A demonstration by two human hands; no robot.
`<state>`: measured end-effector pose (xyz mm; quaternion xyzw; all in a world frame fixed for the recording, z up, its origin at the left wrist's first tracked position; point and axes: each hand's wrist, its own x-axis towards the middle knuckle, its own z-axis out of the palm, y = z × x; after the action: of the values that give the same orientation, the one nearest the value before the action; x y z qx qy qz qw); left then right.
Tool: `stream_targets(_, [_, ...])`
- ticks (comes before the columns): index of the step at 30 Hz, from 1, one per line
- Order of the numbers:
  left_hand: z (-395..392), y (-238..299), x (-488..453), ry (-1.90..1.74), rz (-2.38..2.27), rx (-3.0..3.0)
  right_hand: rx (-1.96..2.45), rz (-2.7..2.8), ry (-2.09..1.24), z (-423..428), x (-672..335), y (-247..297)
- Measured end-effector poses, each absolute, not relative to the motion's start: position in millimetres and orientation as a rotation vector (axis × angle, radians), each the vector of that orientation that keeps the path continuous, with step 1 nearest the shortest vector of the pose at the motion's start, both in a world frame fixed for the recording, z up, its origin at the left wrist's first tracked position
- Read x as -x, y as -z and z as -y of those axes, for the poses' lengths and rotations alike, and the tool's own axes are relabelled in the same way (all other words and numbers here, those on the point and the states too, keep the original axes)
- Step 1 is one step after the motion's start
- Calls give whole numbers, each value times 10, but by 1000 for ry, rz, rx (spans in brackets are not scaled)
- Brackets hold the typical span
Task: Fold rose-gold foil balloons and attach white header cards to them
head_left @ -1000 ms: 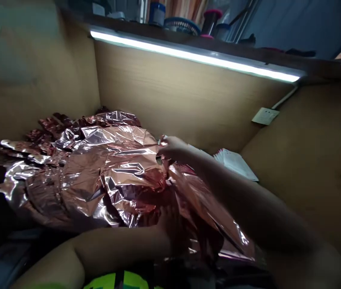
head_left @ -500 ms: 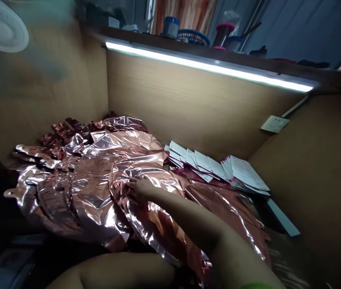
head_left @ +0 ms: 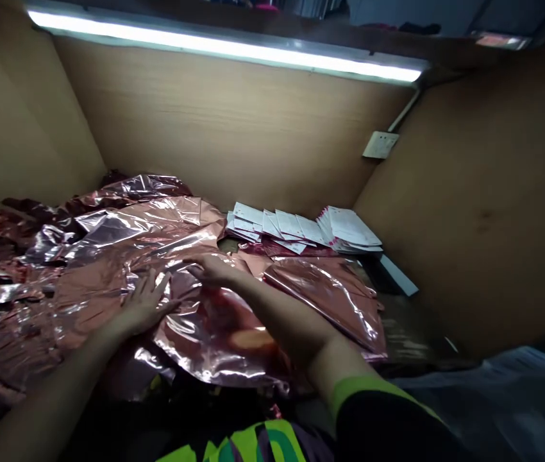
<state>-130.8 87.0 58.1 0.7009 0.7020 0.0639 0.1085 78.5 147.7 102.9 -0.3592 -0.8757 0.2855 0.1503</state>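
A shiny rose-gold foil sheet [head_left: 234, 337], which looks like a flat, uninflated foil balloon, lies in front of me. My left hand [head_left: 145, 307] rests on the foil with its fingers spread. Just right of it, my right hand [head_left: 213, 269] lies on the upper part of the same foil, fingers stretched to the left and slightly bent; no grip on the foil is visible. More foil pieces [head_left: 94, 289] of the same colour lie overlapped to the left. Another flat foil piece [head_left: 325, 289] is under and beyond my right forearm.
White paper packets [head_left: 296, 224] with pink edges lie in a row along the back panel [head_left: 215, 128], with a thicker stack [head_left: 352, 230] at the right. Crumpled foil [head_left: 8, 234] fills the left corner. A lit tube lamp [head_left: 234, 48] and a wall socket [head_left: 381, 145] are above.
My left hand has come up from the lower edge and now lies on the foil. The foil under my right hand is spread flatter. The view has turned right and down.
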Motion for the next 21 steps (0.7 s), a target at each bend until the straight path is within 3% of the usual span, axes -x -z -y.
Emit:
stream_targets(5, [-820,-527,1418,-81,-2180,-2237,1271,2703,-527,-1175,-1455,-617])
stream_targets(10, [-719,-454,1380,174,-1739,-2484,1288,2450,-687,-1004,-1750,-480])
stream_targets(16, [-747,-105,1467,167,-1802,-2352,1223,2220,-838,-74,-2638,-644])
stream_targets(21, [-688,-154,1444,172,-1781,-2406,1291,2129,-505,508,-2586,-202])
